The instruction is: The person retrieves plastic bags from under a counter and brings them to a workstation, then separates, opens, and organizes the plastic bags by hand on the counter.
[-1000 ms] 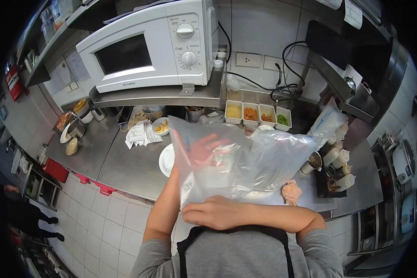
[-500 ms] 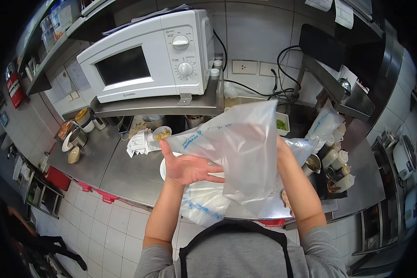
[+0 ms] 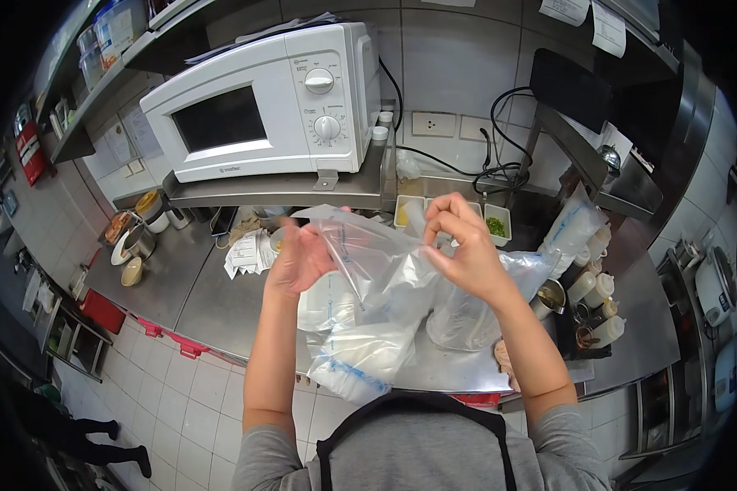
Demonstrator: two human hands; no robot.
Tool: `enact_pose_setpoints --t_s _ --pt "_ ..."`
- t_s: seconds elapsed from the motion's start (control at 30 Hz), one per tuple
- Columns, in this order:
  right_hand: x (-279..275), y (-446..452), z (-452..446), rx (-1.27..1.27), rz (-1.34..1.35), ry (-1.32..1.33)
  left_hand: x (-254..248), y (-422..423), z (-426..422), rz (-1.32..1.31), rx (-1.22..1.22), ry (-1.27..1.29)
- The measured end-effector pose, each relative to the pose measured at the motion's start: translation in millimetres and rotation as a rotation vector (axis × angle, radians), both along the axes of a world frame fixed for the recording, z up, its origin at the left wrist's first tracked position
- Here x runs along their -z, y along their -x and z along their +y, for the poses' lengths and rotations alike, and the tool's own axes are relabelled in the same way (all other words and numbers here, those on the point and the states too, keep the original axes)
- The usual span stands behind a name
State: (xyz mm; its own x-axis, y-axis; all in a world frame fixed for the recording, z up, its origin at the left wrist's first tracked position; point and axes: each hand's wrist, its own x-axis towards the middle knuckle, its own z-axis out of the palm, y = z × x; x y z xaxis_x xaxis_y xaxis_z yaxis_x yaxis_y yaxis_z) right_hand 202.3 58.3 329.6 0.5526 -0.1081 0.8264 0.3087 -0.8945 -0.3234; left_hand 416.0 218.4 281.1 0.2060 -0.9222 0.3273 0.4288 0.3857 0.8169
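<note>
A clear plastic bag with faint blue print hangs between my two hands above the counter. My right hand pinches the bag's right edge between thumb and fingers. At the bag's left side, my left hand has its thumb apart from the fingers, which lie partly behind the film; the thumb is blurred. Beneath, a stack of plastic bags with a blue printed band lies at the counter's front edge. Beside it, under my right forearm, sits another clear plastic bundle.
A white microwave stands on a raised metal shelf behind the counter. Small white tubs, one with chopped greens, sit at the back. Squeeze bottles and a metal pot are on the right. Paper slips lie left.
The bag has come down and turned, no longer covering my right hand, which now shows pinching its edge. My left hand has moved up and slightly left. The person at lower left has shifted.
</note>
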Motion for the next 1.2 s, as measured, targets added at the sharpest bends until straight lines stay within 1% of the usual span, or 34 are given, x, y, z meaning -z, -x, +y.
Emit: enact_pose_setpoints --t_s 0.03,0.13,0.2,0.23,0.33,0.4,0.47,0.53,0.57,0.67,0.73,0.77,0.8,0.87,0.9,1.0,1.03,1.1,1.17,1.2 --pt "2 0 -1 -0.045 0.036 -0.061 -5 0 -2 -0.087 -0.196 -0.112" --pt "11 5 -10 -0.149 0.148 -0.264 7 -12 -8 -0.168 -0.357 -0.196" --pt "15 12 -12 -0.179 0.230 -0.430 -3 1 -7 -0.196 -0.438 -0.150" --pt "17 14 -11 -0.168 0.239 -0.419 -8 8 -6 -0.211 -0.475 -0.127" --pt "25 25 -8 -0.118 0.289 -0.392 -10 19 -5 -0.398 -0.491 -0.060" --pt "28 36 -3 -0.069 0.354 -0.381 -12 21 2 -0.514 -0.454 -0.156" --pt "35 49 -1 -0.116 0.443 -0.561 -8 21 4 -0.629 -0.410 -0.223" --pt "41 62 2 -0.194 0.505 -0.702 2 33 3 -0.556 -0.345 -0.116" --pt "48 70 1 -0.175 0.511 -0.706 7 38 4 -0.518 -0.319 -0.064" --pt "65 89 0 -0.019 0.283 -0.547 16 75 0 -0.476 -0.151 0.015" --pt "65 106 0 0.102 0.161 -0.507 33 102 -5 -0.497 0.002 0.142" --pt "65 112 -1 0.160 0.103 -0.486 29 118 -7 -0.575 0.205 0.110" --pt "66 116 -4 0.102 0.054 -0.547 24 134 -9 -0.648 0.407 0.076" --pt "70 122 -8 -0.016 -0.041 -0.670 47 153 -27 -0.759 0.551 -0.147" --pt "72 123 -8 -0.237 -0.063 -0.915 56 160 -35 -0.812 0.621 -0.259" --pt "76 140 -16 -0.904 0.027 -1.467 54 164 -57 -0.357 0.450 -0.177" --pt "88 150 -29 -0.971 0.149 -1.528 46 162 -62 -0.235 0.451 -0.120" --pt "111 161 -42 -0.889 0.260 -1.490 23 157 -74 0.006 0.449 -0.004" --pt "116 166 -48 -0.854 0.322 -1.410 18 142 -88 0.063 0.412 0.022" --pt "105 168 -54 -0.670 0.279 -1.189 18 132 -94 0.094 0.394 0.033"
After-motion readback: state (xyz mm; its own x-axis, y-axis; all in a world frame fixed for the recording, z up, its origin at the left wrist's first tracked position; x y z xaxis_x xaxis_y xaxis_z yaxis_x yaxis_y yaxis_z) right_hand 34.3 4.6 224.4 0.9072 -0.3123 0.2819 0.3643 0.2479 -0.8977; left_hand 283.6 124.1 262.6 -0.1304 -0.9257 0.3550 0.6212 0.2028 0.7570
